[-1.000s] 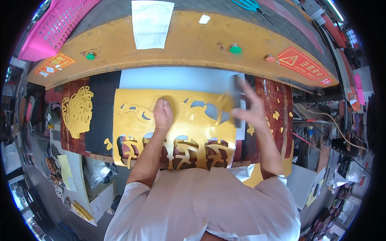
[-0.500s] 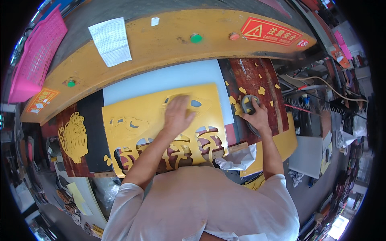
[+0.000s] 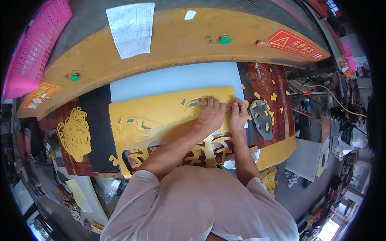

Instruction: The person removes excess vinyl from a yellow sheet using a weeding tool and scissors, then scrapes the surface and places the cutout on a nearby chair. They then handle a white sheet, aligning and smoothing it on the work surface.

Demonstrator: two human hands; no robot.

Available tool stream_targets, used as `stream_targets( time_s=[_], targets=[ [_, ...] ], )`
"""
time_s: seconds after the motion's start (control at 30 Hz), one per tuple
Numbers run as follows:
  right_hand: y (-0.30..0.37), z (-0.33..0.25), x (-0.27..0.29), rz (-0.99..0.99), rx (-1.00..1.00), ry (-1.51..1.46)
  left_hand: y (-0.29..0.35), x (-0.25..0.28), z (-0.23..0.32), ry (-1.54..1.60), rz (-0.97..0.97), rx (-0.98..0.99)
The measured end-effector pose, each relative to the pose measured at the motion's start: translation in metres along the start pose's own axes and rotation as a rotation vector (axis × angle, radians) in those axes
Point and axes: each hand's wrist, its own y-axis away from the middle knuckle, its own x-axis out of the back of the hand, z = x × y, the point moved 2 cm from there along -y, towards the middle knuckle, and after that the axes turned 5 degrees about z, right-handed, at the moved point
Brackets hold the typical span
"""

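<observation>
The golden-yellow sheet (image 3: 169, 103) lies in front of the person, over the near part of a white board (image 3: 173, 78) and beneath the ochre machine beam (image 3: 177, 44); its openwork side sits close to the body, which seems to put the outlined, more solid part within easy reach of both hands. The left hand (image 3: 212, 116) rests over the right part of the sheet, knuckles up and fingers bent, probably to steady it; whether those fingers grip anything is hidden. The right hand (image 3: 238, 114) is at the sheet's right edge, thumb and fingers drawn together beside the left fingertips, but I cannot tell whether they pinch the edge or a small piece. The dark oval cutting die (image 3: 261, 119) lies just right of that hand on the red-brown worktop (image 3: 282, 128), apparently set down there to free the fingers while staying near. The sheet's long axis runs left to right, its right end slightly farther from the person; it has no single tip, but its openwork edge faces the body. The die's long axis runs near to far, its far end leaning left.
</observation>
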Motion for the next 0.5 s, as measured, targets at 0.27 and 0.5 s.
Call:
stream_targets(
  time_s=[0.27,0.5],
  targets=[
    [0.008,-0.009,-0.01,-0.192,0.678,0.567,0.116,0.118,-0.173,1.165,0.713,1.037],
    [0.006,-0.012,-0.02,-0.211,0.641,0.634,0.281,0.246,-0.313,0.144,0.538,0.947]
  ],
)
